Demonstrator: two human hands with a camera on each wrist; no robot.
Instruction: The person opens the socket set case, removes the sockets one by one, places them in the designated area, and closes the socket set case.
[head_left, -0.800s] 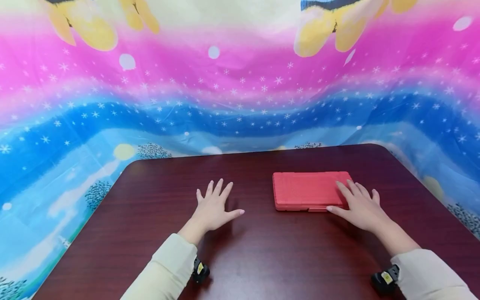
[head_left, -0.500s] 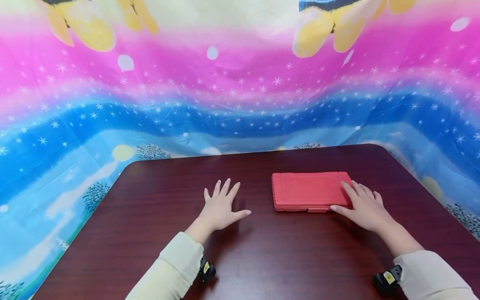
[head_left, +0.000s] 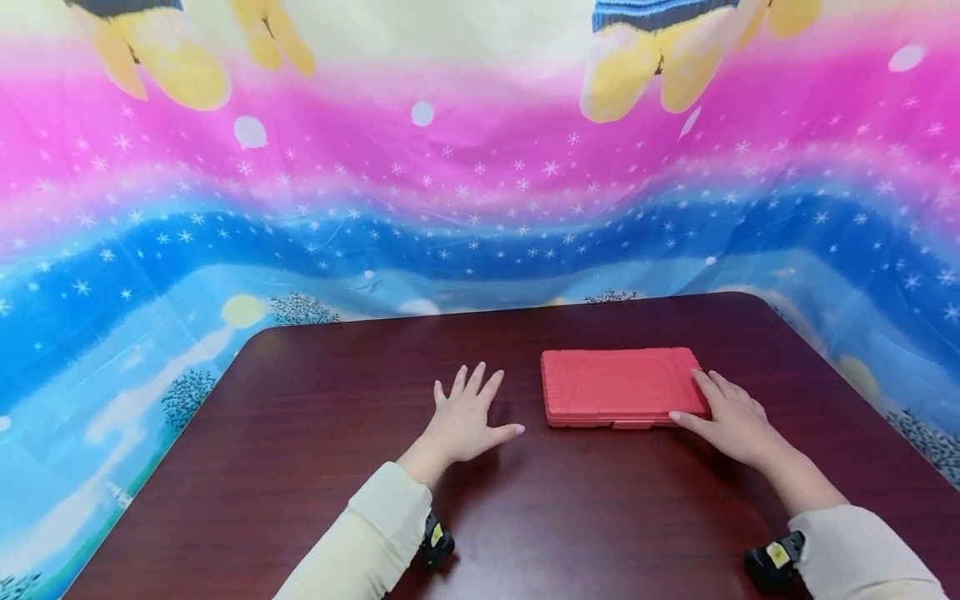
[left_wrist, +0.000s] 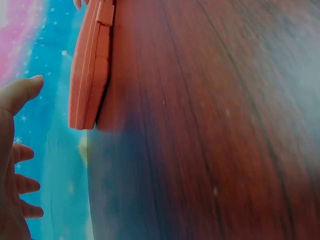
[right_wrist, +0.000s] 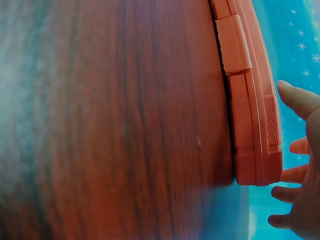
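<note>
A flat red plastic case lies closed on the dark wooden table, its front latch facing me. At its right end is my right hand, fingers spread and mostly straight. In the right wrist view the thumb stands a little apart from the case, while a finger reaches its end; whether it touches I cannot tell. My left hand hovers left of the case with fingers spread and holds nothing. The left wrist view shows a gap between that hand and the case.
The brown table has rounded far corners. A pink and blue patterned cloth hangs behind it and along both sides. Black devices are strapped under the left cuff and the right cuff.
My left hand has moved right, closer to the case. My right hand has slid slightly right, from over the lid's corner to the case's right end. The case has stayed put.
</note>
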